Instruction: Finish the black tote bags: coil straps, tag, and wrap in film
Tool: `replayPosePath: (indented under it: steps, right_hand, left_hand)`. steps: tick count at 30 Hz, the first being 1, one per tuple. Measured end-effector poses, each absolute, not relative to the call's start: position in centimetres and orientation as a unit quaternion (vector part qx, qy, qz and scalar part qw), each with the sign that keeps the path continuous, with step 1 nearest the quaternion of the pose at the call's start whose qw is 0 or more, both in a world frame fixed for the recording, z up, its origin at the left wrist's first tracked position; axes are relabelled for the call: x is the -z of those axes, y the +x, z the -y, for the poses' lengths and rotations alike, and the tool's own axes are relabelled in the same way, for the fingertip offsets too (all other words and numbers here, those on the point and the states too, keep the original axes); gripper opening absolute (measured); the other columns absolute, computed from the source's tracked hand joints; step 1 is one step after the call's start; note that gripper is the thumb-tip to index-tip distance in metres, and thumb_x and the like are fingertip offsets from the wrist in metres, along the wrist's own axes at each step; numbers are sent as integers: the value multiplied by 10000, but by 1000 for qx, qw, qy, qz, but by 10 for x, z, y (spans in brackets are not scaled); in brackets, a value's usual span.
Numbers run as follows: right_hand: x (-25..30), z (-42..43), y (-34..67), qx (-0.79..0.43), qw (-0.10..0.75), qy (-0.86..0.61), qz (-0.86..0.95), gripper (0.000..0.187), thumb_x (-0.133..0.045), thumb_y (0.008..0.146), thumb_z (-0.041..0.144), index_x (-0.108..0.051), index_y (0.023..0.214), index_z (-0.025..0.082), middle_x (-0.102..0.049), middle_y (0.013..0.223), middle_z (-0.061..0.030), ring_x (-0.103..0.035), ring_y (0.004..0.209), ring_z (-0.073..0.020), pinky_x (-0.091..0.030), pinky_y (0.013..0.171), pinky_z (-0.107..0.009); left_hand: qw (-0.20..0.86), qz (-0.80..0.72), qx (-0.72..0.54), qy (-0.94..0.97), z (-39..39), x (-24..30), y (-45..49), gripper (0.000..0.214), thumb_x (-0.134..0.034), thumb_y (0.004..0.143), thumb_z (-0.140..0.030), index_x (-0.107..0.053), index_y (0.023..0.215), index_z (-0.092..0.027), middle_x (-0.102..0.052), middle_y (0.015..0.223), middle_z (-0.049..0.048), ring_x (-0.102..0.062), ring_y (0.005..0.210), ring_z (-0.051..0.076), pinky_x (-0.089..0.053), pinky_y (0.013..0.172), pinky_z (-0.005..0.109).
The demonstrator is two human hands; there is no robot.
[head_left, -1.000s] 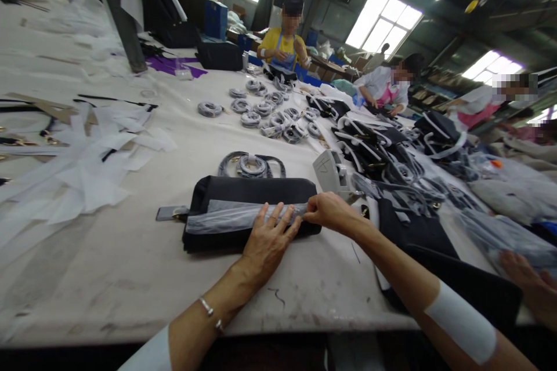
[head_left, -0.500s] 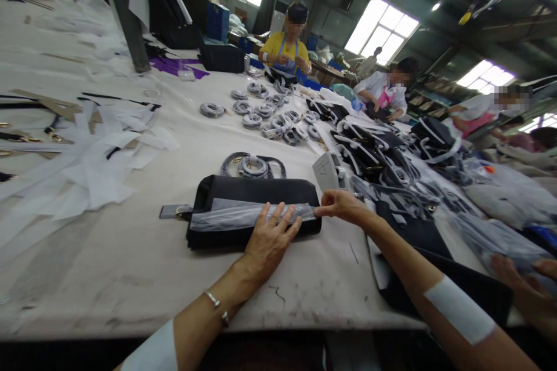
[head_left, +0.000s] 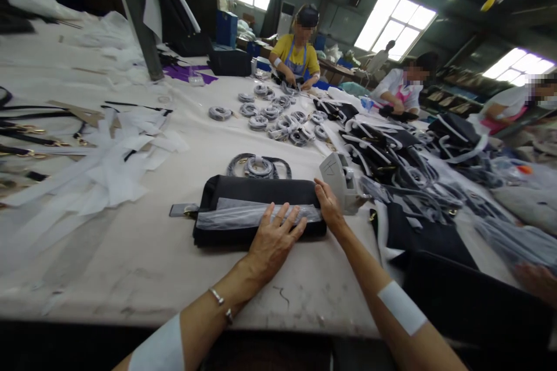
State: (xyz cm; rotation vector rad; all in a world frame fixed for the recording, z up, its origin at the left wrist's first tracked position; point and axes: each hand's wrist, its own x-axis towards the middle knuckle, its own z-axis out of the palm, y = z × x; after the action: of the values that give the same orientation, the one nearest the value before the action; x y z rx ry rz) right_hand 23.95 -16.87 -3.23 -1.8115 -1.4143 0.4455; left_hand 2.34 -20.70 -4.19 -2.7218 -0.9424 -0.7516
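A black bag (head_left: 270,187) lies flat on the table before me, with a strip of clear plastic wrap (head_left: 230,217) along its front. My left hand (head_left: 275,239) rests on the wrap with its fingers spread, pressing from above. At the bag's right end is my right hand (head_left: 331,207); its fingers are stretched along the edge, touching it, and I see nothing held in them. A light grey tape dispenser (head_left: 337,177) stands right beside that hand. From the bag's left side sticks out a small wrapped tab (head_left: 183,210) with a gold-coloured fitting.
Behind the bag lies a wrapped coiled strap (head_left: 259,167); several more coils (head_left: 282,124) are farther back. Black bag pieces (head_left: 383,151) pile up at right, white strips (head_left: 117,156) at left. Co-workers, one in a yellow top (head_left: 300,55), are across the table. A post (head_left: 139,17) rises at left.
My right hand has gone from pinching at the wrap's right end to lying with fingers extended against the bag's end. My left hand stays on the wrap. The view has shifted slightly.
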Motion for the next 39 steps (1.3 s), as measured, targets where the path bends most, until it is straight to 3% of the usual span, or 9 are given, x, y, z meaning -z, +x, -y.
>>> replayPosePath:
  steps: [4,9,13,15,19,24,34,39]
  right_hand:
    - [13,172,235,-119,358,-704,602,675,-385,900,617,-458,1386,154,-527,1377,-166,-483,1264,-322,-337,1075,-512]
    - [10,167,197,76,189,-671,713,526,-317,978,461,-448,1397,173,-517,1402,-135,-438,1312,-282,-304,1094,-478]
    - [23,163,184,137,108,-669,722,490,-327,983,439,-522,1333,156,-548,1375,-133,-445,1304,-286,-289,1091,-474]
    - [25,161,185,144,100,-668,723,495,-329,982,453,-520,1334,162,-553,1373,-122,-456,1293,-288,-300,1081,-472]
    - [24,159,189,142,88,-677,717,497,-338,981,468,-516,1342,175,-557,1373,-104,-460,1290,-287,-300,1082,-472]
    - [23,158,188,132,79,-680,717,500,-346,980,472,-517,1344,173,-555,1374,-109,-457,1291,-286,-307,1076,-478]
    - [25,157,188,126,93,-674,722,509,-374,966,482,-522,1336,166,-564,1360,-118,-467,1265,-300,-301,1064,-482]
    - [26,158,187,125,107,-671,723,511,-386,960,478,-524,1332,157,-560,1360,-133,-450,1280,-314,-276,1069,-498]
  left_hand:
    - [87,316,247,-912,209,44,23,370,-382,990,-236,-499,1336,-291,-491,1437,45,-456,1306,271,-337,1081,537]
    - [104,317,231,-914,209,43,25,395,-351,994,-221,-452,1376,-212,-455,1460,81,-429,1320,276,-317,1087,533]
    - [78,282,213,-932,202,34,6,531,-462,952,-424,-434,1366,-93,-487,1415,152,-407,1332,280,-304,1107,490]
    - [52,283,215,-933,195,26,-19,544,-513,921,-467,-469,1325,-105,-525,1377,142,-440,1302,258,-335,1090,439]
    - [3,364,225,-904,177,1,-84,192,-491,953,-246,-607,1087,-172,-662,1120,62,-582,1063,186,-426,959,337]
    - [-52,411,157,-897,160,-32,-129,86,-561,914,-236,-638,899,-201,-648,975,24,-571,939,180,-447,850,300]
    - [-112,427,53,-896,140,-51,-113,103,-657,798,-299,-611,822,-210,-640,889,11,-574,861,191,-413,664,264]
    - [-217,410,-27,-886,124,-59,-114,112,-625,752,-289,-592,682,-207,-610,701,-17,-546,668,152,-323,540,251]
